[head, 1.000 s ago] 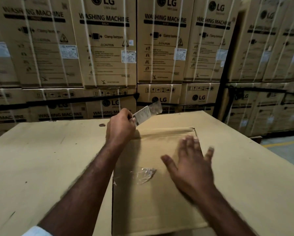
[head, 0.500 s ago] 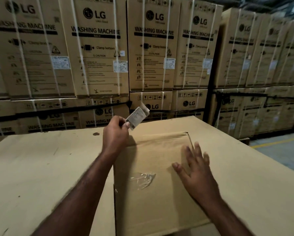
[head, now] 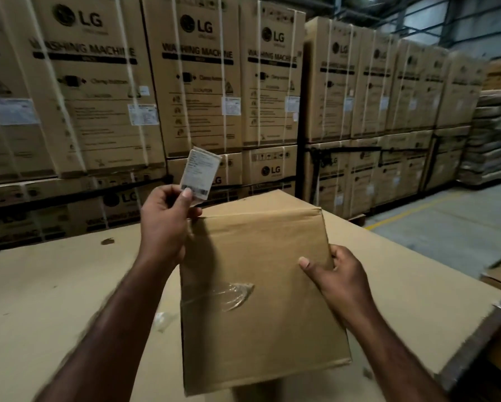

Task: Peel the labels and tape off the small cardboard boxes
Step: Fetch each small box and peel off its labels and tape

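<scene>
The left hand (head: pixel 165 227) pinches a peeled white label (head: pixel 200 175) between thumb and forefinger and holds it up, clear of the box, with its printed face towards the camera. The other fingers of that hand are curled, and the hand sits over the far left corner of the box (head: pixel 243 250); whether it touches the cardboard there cannot be told. The right hand (head: pixel 340 275) grips the right edge of the box, thumb on the top face and fingers wrapped round the side.

The box is plain brown cardboard and lies between the two hands in the middle of the view, its long side running from near to far. A crumpled strip of clear tape (head: pixel 233 294) clings to its top face, left of the right hand, and trails to the left edge. A dark shadow lies under the near end of the box.

Under it is the tabletop (head: pixel 55 285), a broad surface covered in brown cardboard. A small scrap of clear film (head: pixel 162 317) lies on it just left of the box, and a dark mark (head: pixel 108 241) shows farther off on the left.

Beyond the far edge stands a wall of tall strapped cartons (head: pixel 200 82) printed "LG" and "WASHING MACHINE", stacked two high and running off to the right. On the far right is grey floor (head: pixel 446 227) with a yellow line, and beyond it a blurred stack (head: pixel 495 134) of flat layers.
</scene>
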### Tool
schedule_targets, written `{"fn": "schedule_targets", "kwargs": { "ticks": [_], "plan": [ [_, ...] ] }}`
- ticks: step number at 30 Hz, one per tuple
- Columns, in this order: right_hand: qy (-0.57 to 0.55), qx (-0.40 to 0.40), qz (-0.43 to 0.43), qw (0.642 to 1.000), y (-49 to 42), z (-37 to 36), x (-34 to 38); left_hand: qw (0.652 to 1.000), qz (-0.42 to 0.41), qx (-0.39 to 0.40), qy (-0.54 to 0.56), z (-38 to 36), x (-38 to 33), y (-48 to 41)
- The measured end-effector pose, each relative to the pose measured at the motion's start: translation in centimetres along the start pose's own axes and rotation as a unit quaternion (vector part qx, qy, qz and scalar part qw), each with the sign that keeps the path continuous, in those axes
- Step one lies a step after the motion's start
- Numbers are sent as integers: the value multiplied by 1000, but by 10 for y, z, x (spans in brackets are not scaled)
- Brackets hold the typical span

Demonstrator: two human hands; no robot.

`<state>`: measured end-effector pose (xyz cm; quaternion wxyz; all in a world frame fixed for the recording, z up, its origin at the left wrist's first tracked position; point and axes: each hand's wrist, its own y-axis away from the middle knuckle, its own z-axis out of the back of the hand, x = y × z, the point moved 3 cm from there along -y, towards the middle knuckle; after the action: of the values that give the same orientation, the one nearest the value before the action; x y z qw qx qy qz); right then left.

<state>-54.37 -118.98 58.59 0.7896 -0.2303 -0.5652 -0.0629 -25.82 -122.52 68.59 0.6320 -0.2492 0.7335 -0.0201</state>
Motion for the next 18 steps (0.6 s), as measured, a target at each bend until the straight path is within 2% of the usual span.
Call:
{"fn": "schedule_targets", "kwargs": {
  "ticks": [9, 13, 18],
  "plan": [
    [97, -188, -26, 977, -23, 164, -43, 986, 27, 166, 5, -208, 36, 25],
    [137, -279, -29, 950, -41, 227, -95, 976, 39, 215, 17, -313, 72, 45],
    [209, -324, -35, 922, -65, 279, -165, 968, 63, 242, 17, -427, 133, 59]
  ]
}}
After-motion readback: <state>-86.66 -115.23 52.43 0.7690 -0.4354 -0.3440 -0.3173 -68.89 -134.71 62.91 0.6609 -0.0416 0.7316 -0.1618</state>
